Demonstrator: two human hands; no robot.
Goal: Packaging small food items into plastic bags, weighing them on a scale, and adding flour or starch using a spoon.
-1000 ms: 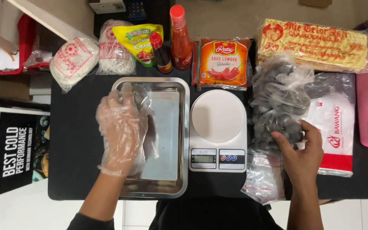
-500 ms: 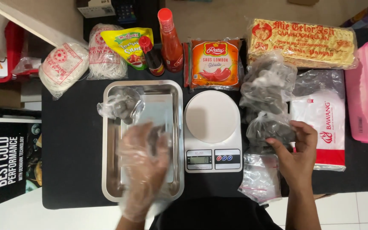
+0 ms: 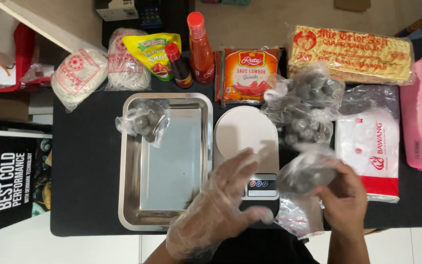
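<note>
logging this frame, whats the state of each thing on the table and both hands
left hand: gloved, open, over the scale's front
right hand: bare, gripping a small bag of dark balls
kitchen scale: platform bare
steel tray: holds one small filled bag at its far left corner
large bag of dark balls: open, lying beside the scale
two sauce bottles: upright, capped

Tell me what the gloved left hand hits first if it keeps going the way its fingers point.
Likely the white kitchen scale: the left hand points up-right over its display end. Its height above the scale is unclear, so it might pass over.
</note>
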